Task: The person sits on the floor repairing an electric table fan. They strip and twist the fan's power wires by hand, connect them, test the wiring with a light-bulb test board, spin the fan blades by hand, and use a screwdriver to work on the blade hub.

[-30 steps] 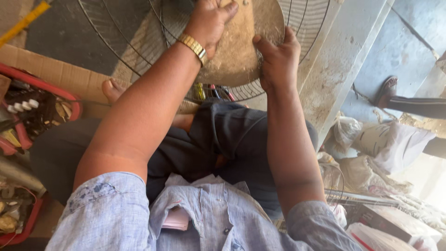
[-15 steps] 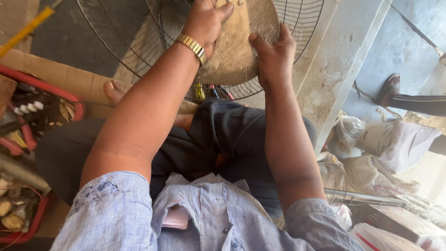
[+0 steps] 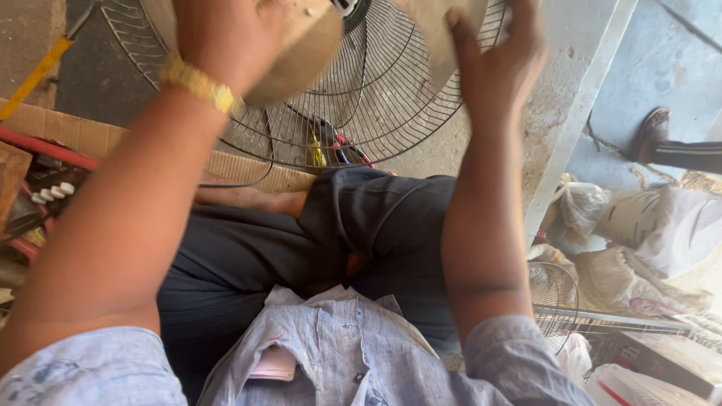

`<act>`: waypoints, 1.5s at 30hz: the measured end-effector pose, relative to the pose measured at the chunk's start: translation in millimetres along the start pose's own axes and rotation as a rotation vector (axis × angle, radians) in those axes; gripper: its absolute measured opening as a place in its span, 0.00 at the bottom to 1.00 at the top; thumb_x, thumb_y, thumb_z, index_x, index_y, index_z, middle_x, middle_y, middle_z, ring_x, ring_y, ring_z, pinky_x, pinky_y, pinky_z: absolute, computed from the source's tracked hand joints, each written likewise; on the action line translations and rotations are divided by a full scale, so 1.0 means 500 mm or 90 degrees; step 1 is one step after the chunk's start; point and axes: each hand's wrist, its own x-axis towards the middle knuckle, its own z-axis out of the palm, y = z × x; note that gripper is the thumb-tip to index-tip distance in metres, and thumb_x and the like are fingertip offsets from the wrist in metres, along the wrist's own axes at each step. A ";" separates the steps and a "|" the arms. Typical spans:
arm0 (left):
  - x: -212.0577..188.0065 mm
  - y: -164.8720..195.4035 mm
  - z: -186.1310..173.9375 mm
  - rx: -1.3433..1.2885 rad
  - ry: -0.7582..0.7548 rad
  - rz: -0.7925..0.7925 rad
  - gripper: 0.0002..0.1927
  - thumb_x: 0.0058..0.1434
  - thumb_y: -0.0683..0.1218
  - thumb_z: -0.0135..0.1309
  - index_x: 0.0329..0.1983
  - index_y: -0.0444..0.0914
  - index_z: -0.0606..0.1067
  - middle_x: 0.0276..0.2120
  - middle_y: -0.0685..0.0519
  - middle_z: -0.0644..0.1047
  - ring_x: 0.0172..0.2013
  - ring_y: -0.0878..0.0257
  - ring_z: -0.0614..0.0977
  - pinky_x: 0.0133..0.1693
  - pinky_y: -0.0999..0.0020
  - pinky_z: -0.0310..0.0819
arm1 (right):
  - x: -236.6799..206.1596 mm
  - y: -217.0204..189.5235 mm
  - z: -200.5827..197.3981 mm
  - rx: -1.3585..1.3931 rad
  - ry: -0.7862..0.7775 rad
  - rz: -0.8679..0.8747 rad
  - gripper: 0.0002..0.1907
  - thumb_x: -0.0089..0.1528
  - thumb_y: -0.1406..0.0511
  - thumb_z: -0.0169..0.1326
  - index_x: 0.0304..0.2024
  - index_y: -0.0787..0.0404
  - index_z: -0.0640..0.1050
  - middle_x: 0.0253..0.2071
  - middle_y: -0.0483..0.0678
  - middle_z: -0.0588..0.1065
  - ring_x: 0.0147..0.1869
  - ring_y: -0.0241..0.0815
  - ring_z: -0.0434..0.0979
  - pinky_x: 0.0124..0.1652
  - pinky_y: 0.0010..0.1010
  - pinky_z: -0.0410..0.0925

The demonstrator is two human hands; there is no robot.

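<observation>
The left hand (image 3: 226,37) grips one tan fan blade (image 3: 301,45), the right hand (image 3: 496,68) presses half-open against another — fitting blades inside the wire guard (image 3: 376,113). Next likely calls for steady alignment.

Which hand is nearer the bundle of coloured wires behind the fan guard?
Right. The right hand is raised just above and right of the coloured wires; the left hand, on a fan blade, sits farther up-left.
</observation>
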 end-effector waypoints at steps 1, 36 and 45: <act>-0.016 0.026 -0.009 -0.159 -0.027 -0.070 0.14 0.75 0.49 0.57 0.40 0.35 0.81 0.28 0.49 0.81 0.29 0.60 0.84 0.33 0.63 0.79 | 0.019 0.018 -0.004 -0.024 0.031 -0.062 0.24 0.57 0.67 0.72 0.49 0.74 0.76 0.43 0.62 0.78 0.46 0.54 0.79 0.42 0.41 0.73; 0.013 0.156 0.274 -0.829 0.020 -0.428 0.13 0.65 0.43 0.60 0.49 0.30 0.77 0.47 0.42 0.84 0.51 0.54 0.85 0.58 0.57 0.77 | 0.004 0.040 0.125 0.247 -0.178 0.159 0.17 0.63 0.69 0.70 0.48 0.71 0.78 0.45 0.52 0.80 0.47 0.44 0.81 0.49 0.34 0.74; 0.011 0.105 0.224 -0.827 -0.052 -0.346 0.17 0.65 0.45 0.60 0.54 0.33 0.76 0.48 0.46 0.83 0.47 0.57 0.85 0.50 0.59 0.82 | 0.014 -0.005 0.079 0.143 -0.329 0.216 0.21 0.61 0.59 0.70 0.44 0.69 0.80 0.33 0.51 0.80 0.37 0.41 0.82 0.37 0.33 0.73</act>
